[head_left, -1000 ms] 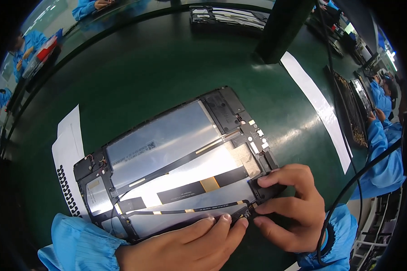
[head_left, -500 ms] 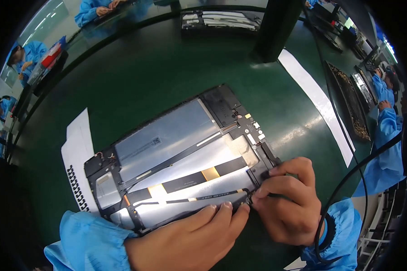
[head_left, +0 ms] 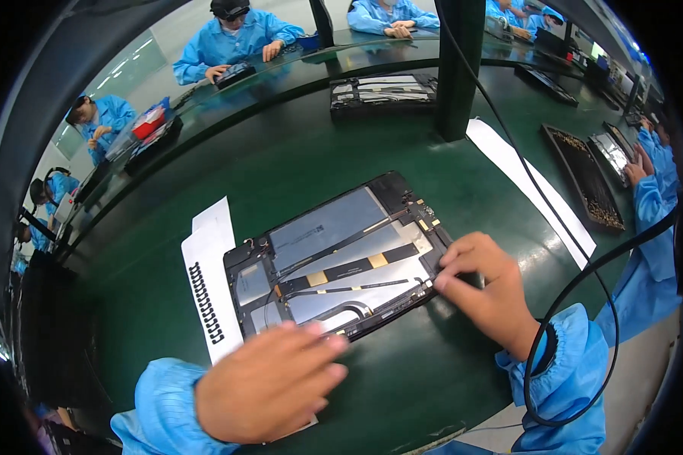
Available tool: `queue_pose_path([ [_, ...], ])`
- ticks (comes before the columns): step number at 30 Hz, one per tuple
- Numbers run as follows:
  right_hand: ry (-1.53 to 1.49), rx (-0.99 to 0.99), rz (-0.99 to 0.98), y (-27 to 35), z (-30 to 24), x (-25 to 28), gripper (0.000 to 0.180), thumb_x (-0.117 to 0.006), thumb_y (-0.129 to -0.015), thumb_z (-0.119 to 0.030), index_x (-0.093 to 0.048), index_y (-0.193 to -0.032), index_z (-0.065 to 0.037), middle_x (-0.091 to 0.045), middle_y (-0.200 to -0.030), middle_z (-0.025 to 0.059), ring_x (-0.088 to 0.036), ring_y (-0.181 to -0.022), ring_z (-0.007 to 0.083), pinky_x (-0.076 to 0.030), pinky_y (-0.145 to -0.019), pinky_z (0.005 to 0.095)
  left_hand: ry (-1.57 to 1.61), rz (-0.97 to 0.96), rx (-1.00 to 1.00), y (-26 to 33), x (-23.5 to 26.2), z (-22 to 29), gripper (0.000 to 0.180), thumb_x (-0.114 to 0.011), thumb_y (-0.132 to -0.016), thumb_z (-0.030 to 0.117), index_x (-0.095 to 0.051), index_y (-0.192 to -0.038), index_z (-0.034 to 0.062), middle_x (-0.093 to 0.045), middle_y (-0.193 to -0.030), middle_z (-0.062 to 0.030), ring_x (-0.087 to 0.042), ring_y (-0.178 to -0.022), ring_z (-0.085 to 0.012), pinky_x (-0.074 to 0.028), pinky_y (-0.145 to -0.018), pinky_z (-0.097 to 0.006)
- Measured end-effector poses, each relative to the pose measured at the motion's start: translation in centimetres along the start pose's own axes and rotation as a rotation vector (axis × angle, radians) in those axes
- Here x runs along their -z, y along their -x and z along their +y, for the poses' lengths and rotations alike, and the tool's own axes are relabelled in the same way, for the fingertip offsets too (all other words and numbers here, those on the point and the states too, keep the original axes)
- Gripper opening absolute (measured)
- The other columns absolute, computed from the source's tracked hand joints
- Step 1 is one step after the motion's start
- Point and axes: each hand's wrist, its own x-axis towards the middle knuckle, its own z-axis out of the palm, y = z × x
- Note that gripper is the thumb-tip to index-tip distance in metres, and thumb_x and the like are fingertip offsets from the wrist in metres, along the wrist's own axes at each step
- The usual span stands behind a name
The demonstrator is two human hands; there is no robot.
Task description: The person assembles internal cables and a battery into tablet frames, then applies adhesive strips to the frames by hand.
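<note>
An opened tablet [head_left: 341,262] lies tilted on the green table, its silver batteries, black ribbon cables and boards exposed. At its right edge, my right hand [head_left: 486,284] is closed, thumb and fingertips on the corner beside the small connectors. Over the near left edge hovers my left hand [head_left: 269,383], its fingers stretched out, slightly smeared by motion and holding nothing I can see. Left of the tablet is a white sheet [head_left: 205,227] with a row of small black pieces [head_left: 205,303] on it.
A black tray of small brass-coloured parts [head_left: 584,178] stands at the right, near a long white paper strip [head_left: 531,189]. A dark post [head_left: 459,83] rises behind, next to a stack of tablet parts [head_left: 383,91]. A black cable [head_left: 561,326] loops by my right sleeve. Co-workers in blue [head_left: 235,45] sit beyond.
My left hand has come off the tablet's near edge, fingers spreading. My right hand stays at the right edge, its fingers shifted. The view has tilted up, showing more of the co-workers.
</note>
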Motion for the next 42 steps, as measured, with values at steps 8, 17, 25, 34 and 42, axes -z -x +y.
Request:
queue_pose_path([
  [8,0.107,-0.297,0.204,0.0,1.7,-1.1,0.026,-0.058,-0.076,-0.015,-0.055,-0.091,0.005,-0.051,-0.103,0.0172,-0.046,-0.099,0.0297,-0.036,-0.087,0.0354,0.405,0.502,0.869,7.1,-3.7,-2.3,0.043,-0.051,-0.082,0.011,-0.04,-0.121,-0.0054,-0.046,-0.12,-0.0246,-0.042,-0.116,-0.0359,-0.03,-0.098,-0.037],
  [17,-0.165,-0.409,0.24,-1.5,-1.1,-3.9,0.037,-0.06,-0.077,-0.019,-0.048,-0.099,0.008,-0.049,-0.095,0.016,-0.049,-0.09,0.0222,-0.039,-0.081,0.0309,0.381,0.772,0.767,6.2,-5.6,-3.2,0.045,-0.062,-0.074,0.011,-0.05,-0.115,-0.002,-0.046,-0.118,-0.0298,-0.041,-0.117,-0.0359,-0.03,-0.097,-0.037],
  [25,-0.597,-0.263,0.162,-8.3,-4.4,-8.6,0.034,-0.06,-0.075,-0.012,-0.048,-0.101,0.006,-0.051,-0.095,0.0123,-0.051,-0.086,0.018,-0.041,-0.079,0.0283,1.027,1.452,0.766,9.0,-3.3,-1.3,0.033,-0.051,-0.073,-0.008,-0.045,-0.104,0.0005,-0.044,-0.117,-0.0164,-0.05,-0.101,-0.0224,-0.042,-0.087,-0.035],
  [34,-0.843,-0.273,-0.37,-15.2,-8.5,-21.8,0.029,-0.058,-0.08,-0.014,-0.055,-0.101,0.006,-0.057,-0.097,0.0128,-0.051,-0.092,0.0181,-0.038,-0.083,0.0265,1.499,1.861,0.693,19.4,-4.4,-1.8,0.044,-0.047,-0.072,0.0,-0.042,-0.115,-0.0012,-0.057,-0.099,-0.0151,-0.057,-0.092,-0.029,-0.045,-0.086,-0.042],
  [42,-0.551,-0.065,-0.271,-11.6,-5.4,-21.2,0.024,-0.06,-0.077,-0.012,-0.055,-0.094,0.004,-0.054,-0.096,0.0151,-0.057,-0.083,0.0237,-0.047,-0.07,0.0299,0.682,2.296,0.902,19.5,-5.7,-5.5,0.067,-0.057,-0.071,-0.006,-0.018,-0.125,-0.0034,-0.047,-0.107,-0.0173,-0.049,-0.097,-0.0234,-0.04,-0.088,-0.036],
])
